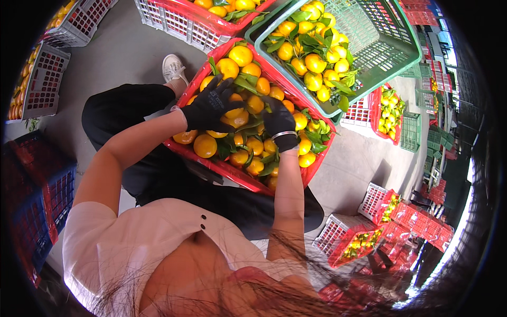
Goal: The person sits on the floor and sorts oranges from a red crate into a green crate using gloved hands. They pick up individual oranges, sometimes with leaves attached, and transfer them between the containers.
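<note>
In front of me, a crate lined with red plastic film [223,168] holds many mandarins [205,146] with green leaves [246,84] still on them. My left hand [212,104], in a black glove, rests on the fruit on the left side of the crate. Its fingers are spread, and a mandarin [237,119] lies between thumb and forefinger. My right hand [278,121], also black-gloved with a pale band at the wrist, is among the mandarins right of centre. Its fingers are bent down, and what lies under them is hidden.
A green plastic basket [380,85] with leafy mandarins [315,63] tilts over the crate's far right corner. Beyond stands a white crate [182,29] lined in red. More filled crates [45,81] stand left and right [348,241]. Blue crates [59,198] are at lower left.
</note>
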`<state>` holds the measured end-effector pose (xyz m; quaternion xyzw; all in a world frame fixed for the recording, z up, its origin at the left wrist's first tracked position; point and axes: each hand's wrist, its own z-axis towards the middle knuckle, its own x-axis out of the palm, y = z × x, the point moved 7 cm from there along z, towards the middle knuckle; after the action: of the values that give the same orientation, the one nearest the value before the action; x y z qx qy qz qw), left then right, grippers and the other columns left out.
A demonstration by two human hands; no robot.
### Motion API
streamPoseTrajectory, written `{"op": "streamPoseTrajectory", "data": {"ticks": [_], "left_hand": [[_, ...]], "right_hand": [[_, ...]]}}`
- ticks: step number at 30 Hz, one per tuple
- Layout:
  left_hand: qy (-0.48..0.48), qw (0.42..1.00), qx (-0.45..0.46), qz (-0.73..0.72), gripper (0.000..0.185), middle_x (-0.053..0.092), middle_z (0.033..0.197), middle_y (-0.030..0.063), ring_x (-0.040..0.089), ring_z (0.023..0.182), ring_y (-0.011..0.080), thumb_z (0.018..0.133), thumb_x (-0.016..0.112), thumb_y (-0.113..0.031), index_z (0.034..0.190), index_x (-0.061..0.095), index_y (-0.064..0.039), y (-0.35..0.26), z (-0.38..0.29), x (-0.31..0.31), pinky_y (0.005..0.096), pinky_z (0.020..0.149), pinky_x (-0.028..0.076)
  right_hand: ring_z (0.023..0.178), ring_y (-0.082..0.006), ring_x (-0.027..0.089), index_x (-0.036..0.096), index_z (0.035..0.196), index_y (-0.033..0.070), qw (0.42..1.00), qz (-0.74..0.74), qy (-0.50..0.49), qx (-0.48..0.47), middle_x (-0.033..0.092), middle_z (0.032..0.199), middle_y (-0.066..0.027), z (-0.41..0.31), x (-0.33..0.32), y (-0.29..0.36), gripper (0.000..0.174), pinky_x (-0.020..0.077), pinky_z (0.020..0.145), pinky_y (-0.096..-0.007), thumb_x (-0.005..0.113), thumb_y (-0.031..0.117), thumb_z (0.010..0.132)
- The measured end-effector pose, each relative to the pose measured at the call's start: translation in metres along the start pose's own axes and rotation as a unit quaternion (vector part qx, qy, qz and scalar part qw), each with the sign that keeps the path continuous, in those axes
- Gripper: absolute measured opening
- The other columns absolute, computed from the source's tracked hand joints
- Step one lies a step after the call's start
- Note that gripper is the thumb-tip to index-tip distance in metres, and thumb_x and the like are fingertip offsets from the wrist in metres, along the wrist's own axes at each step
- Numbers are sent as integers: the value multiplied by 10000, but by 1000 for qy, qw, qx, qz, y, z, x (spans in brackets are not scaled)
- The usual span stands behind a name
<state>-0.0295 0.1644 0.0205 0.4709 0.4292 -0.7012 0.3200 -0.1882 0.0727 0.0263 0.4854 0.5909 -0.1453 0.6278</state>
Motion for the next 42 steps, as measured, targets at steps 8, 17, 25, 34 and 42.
{"op": "streamPoseTrajectory", "data": {"ticks": [8, 17, 25, 34, 42], "left_hand": [[-42, 999, 10, -21, 712, 545, 1195, 252, 358, 1293, 484, 714, 658, -618, 1280, 562, -197, 4, -1, 0, 636, 1106, 145], [-47, 998, -5, -48, 740, 480, 1294, 218, 337, 1314, 465, 687, 701, -585, 1300, 541, -202, 2, 1, -9, 626, 1110, 155], [-24, 999, -44, -15, 843, 388, 1412, 209, 302, 1349, 425, 670, 722, -565, 1376, 457, -189, 22, 48, 8, 624, 1099, 159], [-31, 998, -44, -43, 849, 416, 1367, 240, 322, 1340, 420, 678, 739, -543, 1386, 434, -188, 24, 42, 8, 606, 1104, 169], [-47, 997, -19, -52, 802, 443, 1337, 233, 359, 1308, 412, 666, 733, -570, 1328, 507, -179, 18, 47, 4, 589, 1110, 181]], "right_hand": [[1147, -255, 574, 503, 1291, 21, 989, 107, -99, 35, 600, 1226, -154, -7, -55, -82, 672, 490, 930, -369, 820, 214, 730], [1187, -193, 514, 440, 1351, 23, 851, 506, 129, 60, 520, 1312, -78, 63, 52, 3, 700, 465, 982, -337, 775, 66, 738], [1049, -372, 600, 598, 1221, 132, 996, 56, -31, -58, 647, 1101, -190, 75, -24, -16, 446, 496, 878, -440, 668, 301, 814], [1024, -202, 620, 556, 1195, 60, 920, 326, -185, 117, 650, 1054, -101, 62, -97, -111, 498, 503, 850, -317, 778, 142, 757], [1026, -166, 555, 555, 1105, 37, 779, 584, -220, 60, 589, 1091, -59, 76, 46, -52, 413, 482, 882, -325, 790, 70, 767]]}}
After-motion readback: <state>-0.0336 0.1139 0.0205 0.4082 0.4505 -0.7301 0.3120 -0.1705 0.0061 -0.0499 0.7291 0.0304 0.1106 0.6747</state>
